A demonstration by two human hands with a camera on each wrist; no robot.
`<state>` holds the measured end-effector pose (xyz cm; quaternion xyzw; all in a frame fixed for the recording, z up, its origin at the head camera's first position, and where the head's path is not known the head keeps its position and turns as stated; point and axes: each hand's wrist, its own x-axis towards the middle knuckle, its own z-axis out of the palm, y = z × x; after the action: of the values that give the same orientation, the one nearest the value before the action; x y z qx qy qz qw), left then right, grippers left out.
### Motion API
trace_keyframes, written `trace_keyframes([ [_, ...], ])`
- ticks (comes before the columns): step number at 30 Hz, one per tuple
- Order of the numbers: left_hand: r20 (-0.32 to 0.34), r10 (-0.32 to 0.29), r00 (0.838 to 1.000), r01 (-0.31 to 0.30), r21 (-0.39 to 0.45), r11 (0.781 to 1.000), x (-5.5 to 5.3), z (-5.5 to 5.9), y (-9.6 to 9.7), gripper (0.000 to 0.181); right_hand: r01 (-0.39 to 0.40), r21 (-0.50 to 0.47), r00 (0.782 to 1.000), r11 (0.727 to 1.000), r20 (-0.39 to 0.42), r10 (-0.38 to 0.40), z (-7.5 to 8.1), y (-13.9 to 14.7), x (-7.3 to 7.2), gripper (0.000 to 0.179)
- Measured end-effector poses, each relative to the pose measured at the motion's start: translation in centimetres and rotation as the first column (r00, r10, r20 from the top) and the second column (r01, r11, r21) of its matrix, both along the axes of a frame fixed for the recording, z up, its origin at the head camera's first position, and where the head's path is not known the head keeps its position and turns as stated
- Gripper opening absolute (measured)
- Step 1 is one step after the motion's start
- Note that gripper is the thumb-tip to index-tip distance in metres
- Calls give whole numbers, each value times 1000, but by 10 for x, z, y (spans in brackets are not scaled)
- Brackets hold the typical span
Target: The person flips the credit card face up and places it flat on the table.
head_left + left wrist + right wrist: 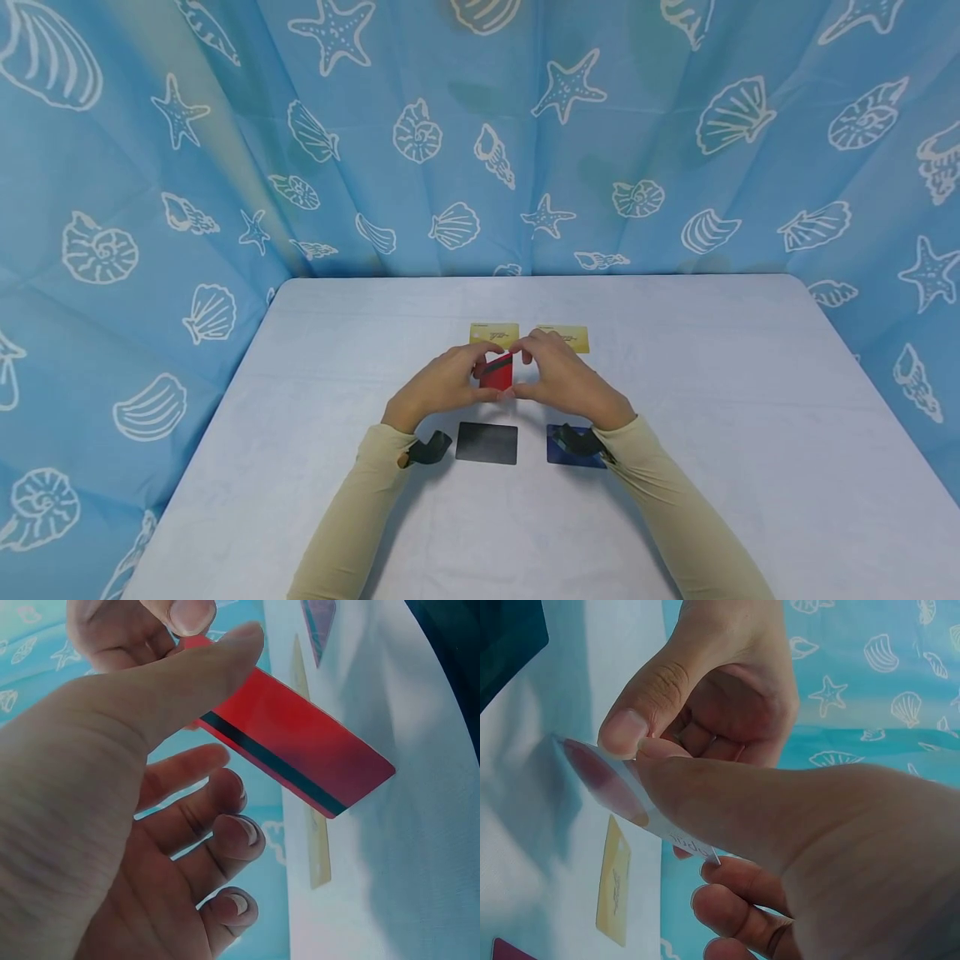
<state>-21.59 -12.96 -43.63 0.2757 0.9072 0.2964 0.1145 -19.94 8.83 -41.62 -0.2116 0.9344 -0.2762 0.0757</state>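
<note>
Left hand (444, 379) and right hand (572, 382) are pinching the red magnetic-stripe card (300, 739), its long axis pointing lower-right in left-wrist view

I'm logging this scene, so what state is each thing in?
Left hand: pinching the red card
Right hand: pinching the red card
Red card: held, tilted
Left yellow card: flat on the table, partly hidden
Right yellow card: flat, partly hidden
Black card: flat, uncovered
Blue card: flat, partly hidden
Curtain: hanging in folds
</note>
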Motion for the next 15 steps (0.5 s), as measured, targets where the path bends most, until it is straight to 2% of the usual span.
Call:
trace_keyframes([
  [15, -9, -23, 1000, 23, 40, 999, 0, -4, 1, 66, -21, -12, 999, 1000, -31, 21, 1, -1, 2, 59],
])
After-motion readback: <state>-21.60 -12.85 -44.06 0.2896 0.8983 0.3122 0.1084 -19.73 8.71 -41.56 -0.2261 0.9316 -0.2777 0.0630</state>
